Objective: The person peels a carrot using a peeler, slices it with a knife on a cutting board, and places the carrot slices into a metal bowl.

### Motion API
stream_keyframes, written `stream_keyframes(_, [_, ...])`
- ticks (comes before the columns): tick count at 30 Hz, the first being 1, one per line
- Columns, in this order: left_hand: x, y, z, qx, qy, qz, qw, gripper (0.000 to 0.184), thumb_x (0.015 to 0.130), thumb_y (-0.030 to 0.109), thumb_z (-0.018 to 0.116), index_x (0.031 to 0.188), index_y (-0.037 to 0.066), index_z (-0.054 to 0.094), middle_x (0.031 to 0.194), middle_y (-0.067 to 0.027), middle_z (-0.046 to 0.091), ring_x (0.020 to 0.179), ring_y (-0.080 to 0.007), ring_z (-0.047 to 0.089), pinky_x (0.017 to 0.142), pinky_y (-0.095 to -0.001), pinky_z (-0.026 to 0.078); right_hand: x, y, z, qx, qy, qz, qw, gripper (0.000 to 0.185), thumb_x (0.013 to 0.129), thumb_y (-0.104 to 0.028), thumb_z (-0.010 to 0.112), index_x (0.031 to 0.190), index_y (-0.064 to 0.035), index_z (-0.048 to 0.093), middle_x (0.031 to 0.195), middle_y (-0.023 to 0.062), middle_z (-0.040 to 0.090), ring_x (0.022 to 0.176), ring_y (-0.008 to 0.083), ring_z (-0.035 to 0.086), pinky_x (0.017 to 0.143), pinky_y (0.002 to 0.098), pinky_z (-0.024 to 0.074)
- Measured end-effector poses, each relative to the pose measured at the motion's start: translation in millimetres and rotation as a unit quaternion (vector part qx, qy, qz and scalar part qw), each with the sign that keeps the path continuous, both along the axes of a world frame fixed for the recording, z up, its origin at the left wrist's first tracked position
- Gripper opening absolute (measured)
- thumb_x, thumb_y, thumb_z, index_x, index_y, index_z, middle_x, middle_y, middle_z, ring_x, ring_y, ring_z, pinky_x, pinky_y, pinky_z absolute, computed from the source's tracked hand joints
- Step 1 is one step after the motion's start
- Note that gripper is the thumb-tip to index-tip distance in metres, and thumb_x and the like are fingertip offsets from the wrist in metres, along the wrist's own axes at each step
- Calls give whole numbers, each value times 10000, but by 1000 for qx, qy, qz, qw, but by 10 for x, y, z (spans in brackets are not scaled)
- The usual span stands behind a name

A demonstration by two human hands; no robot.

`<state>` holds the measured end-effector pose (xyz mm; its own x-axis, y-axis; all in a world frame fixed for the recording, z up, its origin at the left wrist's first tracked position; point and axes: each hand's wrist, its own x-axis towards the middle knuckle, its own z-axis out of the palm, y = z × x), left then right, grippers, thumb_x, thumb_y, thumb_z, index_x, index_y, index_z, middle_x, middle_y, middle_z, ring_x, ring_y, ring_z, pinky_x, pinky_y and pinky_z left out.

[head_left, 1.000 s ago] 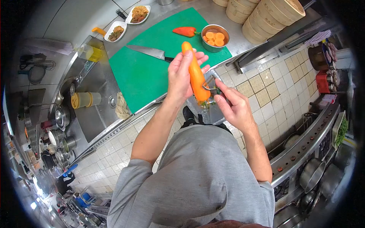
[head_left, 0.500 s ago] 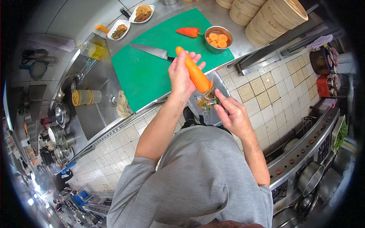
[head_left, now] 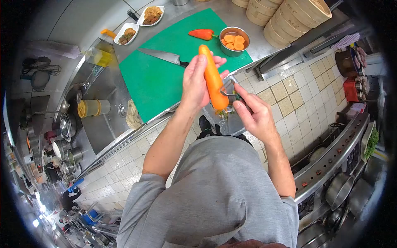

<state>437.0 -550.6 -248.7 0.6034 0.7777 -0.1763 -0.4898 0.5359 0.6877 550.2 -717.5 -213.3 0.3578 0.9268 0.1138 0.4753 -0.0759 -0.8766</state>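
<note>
A large orange carrot [head_left: 214,80] lies in my left hand [head_left: 196,80], which is closed around its side with the thumb on top. My right hand [head_left: 257,113] grips a vegetable peeler [head_left: 230,94], its blade against the lower right side of the carrot. Below them a bin [head_left: 236,124] with peelings stands on the floor, partly hidden by my hands. On the green cutting board [head_left: 153,87] rest a knife [head_left: 159,55], a red pepper [head_left: 201,34] and a metal bowl [head_left: 234,41] of carrot slices.
Bamboo steamers [head_left: 295,20] are stacked at the back right of the counter. Two white dishes of food [head_left: 126,34] stand at the back left. A sink [head_left: 107,128] with a cloth [head_left: 133,115] on its edge is to the left. A stove [head_left: 331,161] runs along the right.
The carrot has turned more upright in my left hand. The peeler has moved from the carrot's lower end up to its right side, and my right hand has shifted slightly right.
</note>
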Motion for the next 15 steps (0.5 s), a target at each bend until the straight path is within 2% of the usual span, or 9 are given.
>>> stream_keyframes(2, [18,-77,52,82,12,-19,996,336,1070,323,491,1245,38,519,1172,-147,619,1183,-310,610,962,-565,538,-21,94,5,7,-2,-1,1000,419,930,-108,688,1335,-28,621,878,153,693,782,256,691,715,344,541])
stream_keyframes(4, [43,-99,84,83,5,-11,996,336,1070,325,490,1239,36,518,1151,-142,619,1162,-308,620,953,-554,546,-43,158,-27,50,2,-8,999,419,927,-103,691,1333,-24,622,849,148,681,755,256,677,698,348,536])
stream_keyframes(6, [59,-79,130,85,-2,0,996,336,1071,326,490,1233,34,518,1131,-137,620,1140,-306,630,944,-544,554,-55,114,-4,22,2,-1,1000,420,925,-99,692,1332,-25,622,831,146,670,738,256,667,688,351,533])
stream_keyframes(8, [95,7,175,24,6,63,998,327,1070,328,491,1216,36,519,1098,-122,616,1103,-301,639,931,-536,561,-69,33,-43,-3,3,6,1000,422,922,-96,693,1332,-26,623,814,144,659,720,256,656,677,353,530])
stream_keyframes(11, [118,67,29,10,44,86,995,304,1070,326,493,1196,51,525,1071,-101,610,1051,-280,644,887,-510,573,-63,-108,-248,32,-33,16,999,425,921,-94,693,1334,-24,621,780,138,633,681,263,632,648,356,522])
stream_keyframes(14, [147,58,-182,-29,82,103,991,304,1063,345,507,1189,69,528,1076,-89,607,1010,-259,643,814,-476,581,-71,-199,-309,-13,-43,4,999,427,914,-89,694,1333,-39,625,783,147,635,688,287,643,652,370,529])
stream_keyframes(15, [152,117,-246,-29,82,101,991,304,1063,345,507,1189,69,528,1076,-89,607,1010,-259,643,814,-476,581,-75,-233,-337,-7,-60,20,998,435,919,-93,695,1343,-37,619,773,129,624,670,254,615,642,351,511])
